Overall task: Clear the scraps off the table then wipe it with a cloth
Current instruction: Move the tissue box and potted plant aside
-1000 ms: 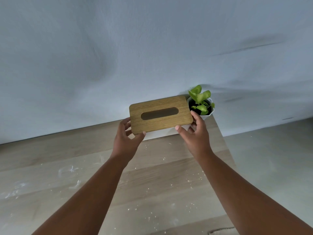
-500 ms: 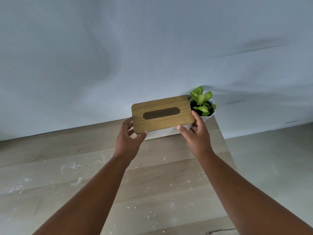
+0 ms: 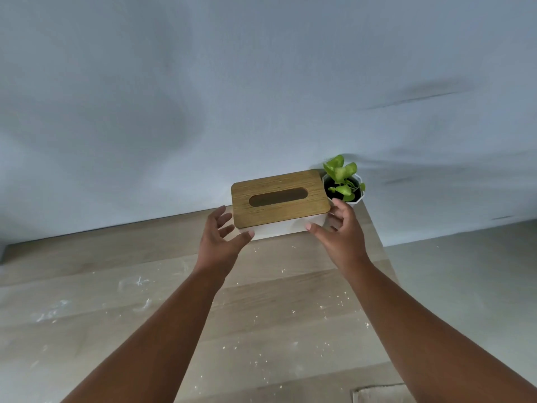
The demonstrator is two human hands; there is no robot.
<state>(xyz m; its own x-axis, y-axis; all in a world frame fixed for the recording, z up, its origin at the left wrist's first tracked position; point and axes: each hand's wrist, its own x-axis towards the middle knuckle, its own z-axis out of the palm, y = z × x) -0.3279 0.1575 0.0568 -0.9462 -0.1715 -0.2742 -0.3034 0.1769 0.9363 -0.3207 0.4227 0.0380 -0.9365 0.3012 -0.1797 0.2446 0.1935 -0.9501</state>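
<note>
A white tissue box with a slotted wooden lid [image 3: 280, 197] stands at the back of the pale wooden table [image 3: 87, 344], against the wall. My left hand [image 3: 220, 242] is at its left front corner and my right hand [image 3: 340, 231] at its right front corner. Both have fingers spread and loosened off the box, with only the thumb tips near its white side. White crumbs and smears [image 3: 136, 286] are scattered over the tabletop, with finer specks [image 3: 261, 359] between my forearms. A corner of a beige cloth [image 3: 374, 394] shows at the bottom edge.
A small green plant in a white faceted pot [image 3: 344, 184] sits right of the box in the table's back right corner. The table's right edge drops to a pale floor [image 3: 465, 286]. A plain wall runs behind.
The box, held slightly raised in both hands before, now rests at the back of the table. My fingers have opened and come off it.
</note>
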